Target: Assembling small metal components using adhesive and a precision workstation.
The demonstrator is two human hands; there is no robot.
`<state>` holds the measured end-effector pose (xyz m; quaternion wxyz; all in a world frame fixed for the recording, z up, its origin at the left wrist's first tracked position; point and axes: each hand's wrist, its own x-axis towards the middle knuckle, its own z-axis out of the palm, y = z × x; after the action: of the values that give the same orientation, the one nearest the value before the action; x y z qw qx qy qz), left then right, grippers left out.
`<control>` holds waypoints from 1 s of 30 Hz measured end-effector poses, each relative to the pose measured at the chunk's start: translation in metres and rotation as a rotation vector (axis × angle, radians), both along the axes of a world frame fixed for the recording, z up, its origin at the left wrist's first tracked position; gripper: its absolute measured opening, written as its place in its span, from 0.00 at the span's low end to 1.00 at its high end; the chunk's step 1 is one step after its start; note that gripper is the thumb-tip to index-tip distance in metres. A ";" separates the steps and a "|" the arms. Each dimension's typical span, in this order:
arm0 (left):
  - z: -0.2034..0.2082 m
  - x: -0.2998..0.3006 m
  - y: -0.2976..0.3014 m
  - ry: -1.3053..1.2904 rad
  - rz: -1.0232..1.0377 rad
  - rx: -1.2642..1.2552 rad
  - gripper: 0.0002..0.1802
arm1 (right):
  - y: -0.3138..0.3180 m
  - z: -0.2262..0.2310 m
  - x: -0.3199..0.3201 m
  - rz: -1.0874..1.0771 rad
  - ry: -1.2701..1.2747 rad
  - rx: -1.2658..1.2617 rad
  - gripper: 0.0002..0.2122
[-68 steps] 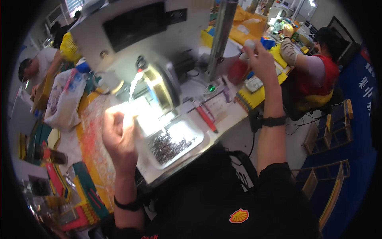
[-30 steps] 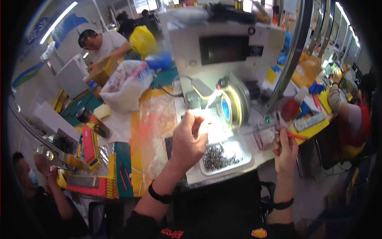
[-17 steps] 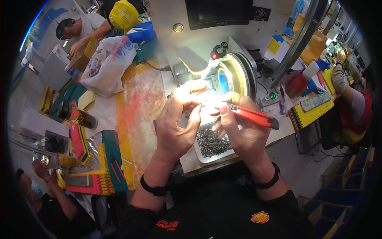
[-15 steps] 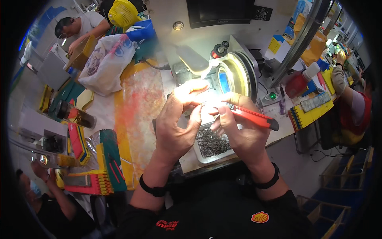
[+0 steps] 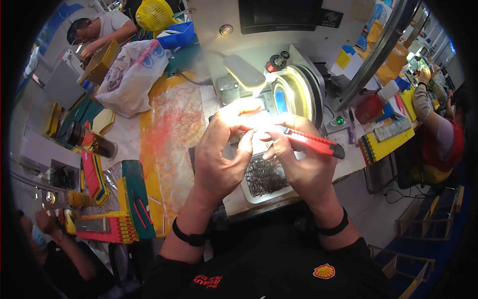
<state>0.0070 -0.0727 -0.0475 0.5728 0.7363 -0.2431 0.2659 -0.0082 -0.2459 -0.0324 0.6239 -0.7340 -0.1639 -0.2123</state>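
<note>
Under a bright lamp (image 5: 245, 73), both hands meet just above a white tray (image 5: 255, 200) that holds a tangle of thin dark pieces (image 5: 267, 178). My right hand (image 5: 304, 162) is closed around a red utility knife (image 5: 316, 143), its black end pointing out to the right and its front toward the left fingers. The knife's blade is lost in the glare. My left hand (image 5: 221, 144) is closed in a pinch, thumb against fingertips, near the knife's front. What sits between those fingertips is too small and overexposed to make out.
Behind the hands stands a machine with a round, lit ring (image 5: 298, 94). A red bottle with a white cap (image 5: 378, 102) is at the right. Leftward lie a white plastic bag (image 5: 132, 77), a dark cylindrical jar (image 5: 92, 140) and red pliers (image 5: 142, 209). Other people work at both sides.
The knife and right fingers have shifted slightly left, closer to the left fingertips. My left hand keeps its pinch in almost the same place.
</note>
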 end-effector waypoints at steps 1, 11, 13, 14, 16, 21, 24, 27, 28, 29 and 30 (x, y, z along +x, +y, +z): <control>0.001 -0.001 0.002 0.048 -0.045 0.005 0.16 | 0.000 -0.001 0.000 -0.001 0.000 -0.001 0.07; -0.001 0.001 -0.005 0.014 -0.023 -0.039 0.16 | -0.007 -0.001 0.005 0.005 -0.118 -0.166 0.06; -0.004 0.002 -0.003 0.037 -0.024 -0.052 0.14 | -0.009 -0.002 0.001 0.000 -0.142 -0.212 0.06; -0.006 0.001 -0.003 0.063 -0.023 -0.073 0.12 | -0.010 -0.003 -0.003 0.033 -0.105 0.011 0.07; -0.008 0.000 0.001 0.099 -0.032 -0.068 0.11 | -0.026 0.002 -0.016 0.122 -0.077 0.394 0.07; 0.002 -0.006 -0.001 0.146 -0.086 -0.108 0.09 | -0.115 -0.021 -0.011 -0.260 -0.237 -0.345 0.06; 0.007 -0.007 -0.002 0.158 -0.113 -0.153 0.09 | -0.133 -0.036 -0.005 -0.179 -0.180 -0.603 0.12; 0.009 -0.008 0.001 0.232 -0.127 -0.160 0.09 | -0.139 -0.042 -0.001 -0.121 -0.265 -0.842 0.17; 0.011 -0.008 0.000 0.239 -0.133 -0.174 0.09 | -0.137 -0.041 -0.003 -0.177 -0.228 -0.779 0.18; 0.012 -0.008 0.000 0.246 -0.139 -0.190 0.08 | -0.135 -0.038 -0.005 -0.232 -0.190 -0.716 0.18; 0.012 -0.009 -0.001 0.250 -0.132 -0.190 0.08 | -0.127 -0.034 -0.007 -0.377 -0.282 -0.664 0.17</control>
<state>-0.0019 -0.0734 -0.0354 0.6818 0.6887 -0.1916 0.1556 -0.0150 -0.3731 -0.0662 0.2745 -0.8765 -0.1701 -0.3569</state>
